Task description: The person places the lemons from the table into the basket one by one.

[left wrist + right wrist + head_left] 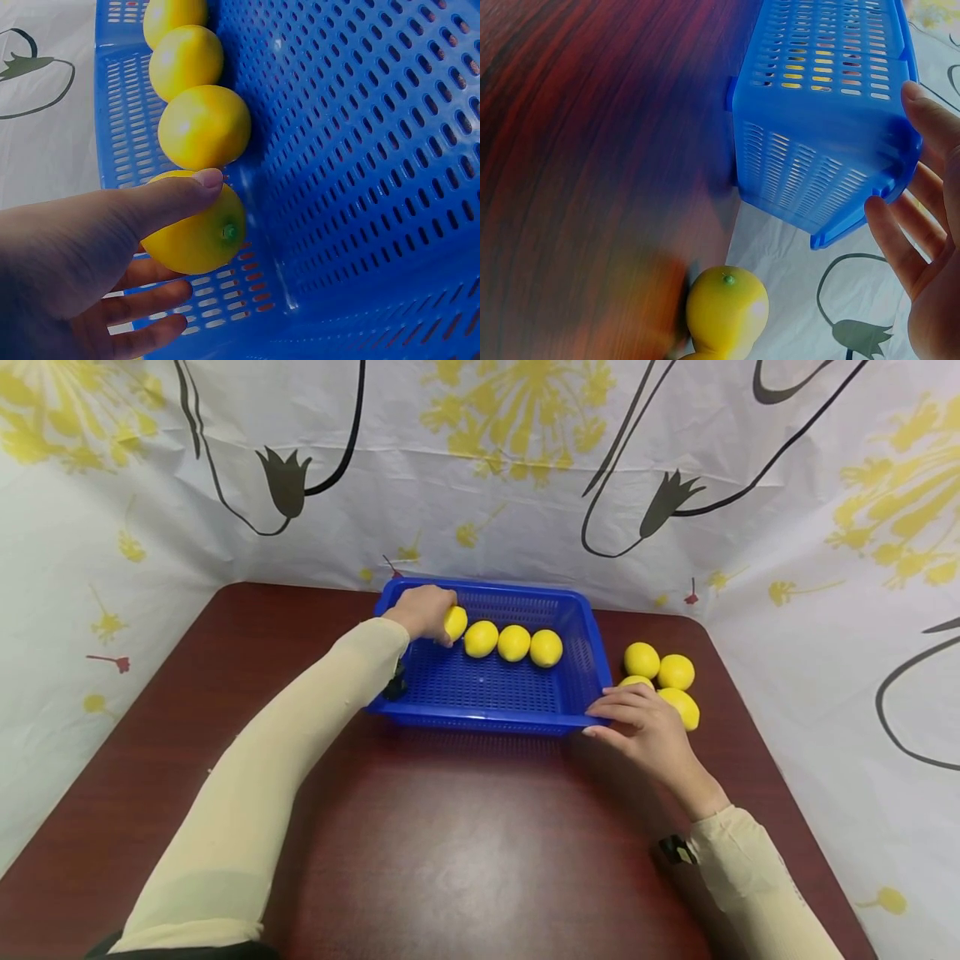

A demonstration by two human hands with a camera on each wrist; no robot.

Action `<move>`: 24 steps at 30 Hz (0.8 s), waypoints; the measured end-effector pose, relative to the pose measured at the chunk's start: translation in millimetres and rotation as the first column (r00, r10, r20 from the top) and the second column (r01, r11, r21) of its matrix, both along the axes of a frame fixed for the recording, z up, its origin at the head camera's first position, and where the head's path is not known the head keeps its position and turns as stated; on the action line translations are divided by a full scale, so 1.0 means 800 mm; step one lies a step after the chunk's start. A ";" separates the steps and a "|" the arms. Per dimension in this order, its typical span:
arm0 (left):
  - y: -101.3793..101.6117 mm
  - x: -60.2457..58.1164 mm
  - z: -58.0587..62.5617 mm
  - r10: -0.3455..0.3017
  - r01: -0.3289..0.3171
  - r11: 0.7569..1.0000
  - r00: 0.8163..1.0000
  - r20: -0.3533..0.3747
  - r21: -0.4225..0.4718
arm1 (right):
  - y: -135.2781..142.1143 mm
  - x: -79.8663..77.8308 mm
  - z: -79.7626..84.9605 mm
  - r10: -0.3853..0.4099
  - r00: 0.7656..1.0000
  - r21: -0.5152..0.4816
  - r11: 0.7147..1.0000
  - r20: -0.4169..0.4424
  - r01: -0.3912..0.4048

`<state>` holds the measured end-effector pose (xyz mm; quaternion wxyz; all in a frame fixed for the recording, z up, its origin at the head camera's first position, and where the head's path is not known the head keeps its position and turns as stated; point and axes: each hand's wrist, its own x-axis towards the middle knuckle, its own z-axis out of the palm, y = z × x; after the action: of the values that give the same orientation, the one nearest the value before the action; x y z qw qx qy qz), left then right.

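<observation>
In the head view, my left hand (424, 612) is inside the back left of a blue plastic basket (480, 718), holding a yellow lemon (455, 623). The left wrist view shows my thumb laid across this lemon (196, 244), its green stem end facing the basket floor, and fingers behind it. Three more lemons (513, 643) continue the row along the back wall. My right hand (648, 727) holds the basket's front right corner, thumb at the front and fingers over the rim; the right wrist view shows the fingertips at that corner (896, 161).
Several loose lemons (677, 672) sit together on the dark red wooden table (450, 843), right of the basket and partly behind my right hand. A white sheet with yellow and grey flower prints (465, 468) hangs along the table's back and sides.
</observation>
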<state>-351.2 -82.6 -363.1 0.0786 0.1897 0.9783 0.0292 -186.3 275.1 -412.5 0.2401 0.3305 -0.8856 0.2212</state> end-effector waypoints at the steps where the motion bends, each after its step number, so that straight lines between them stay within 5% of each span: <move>1: 0.000 -0.001 -0.001 -0.001 0.001 1.000 1.000 -0.001 -0.001 | 0.000 0.000 0.000 -0.003 1.000 0.002 1.000 0.008 0.003; 24: 0.007 -0.002 -0.012 0.001 -0.001 1.000 1.000 0.029 -0.012 | -0.001 0.001 0.002 -0.006 0.999 -0.010 1.000 0.035 0.006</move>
<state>-353.1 -77.0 -373.0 0.0937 0.1883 0.9773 0.0259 -185.8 274.0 -410.6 0.2269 0.3226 -0.8895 0.2307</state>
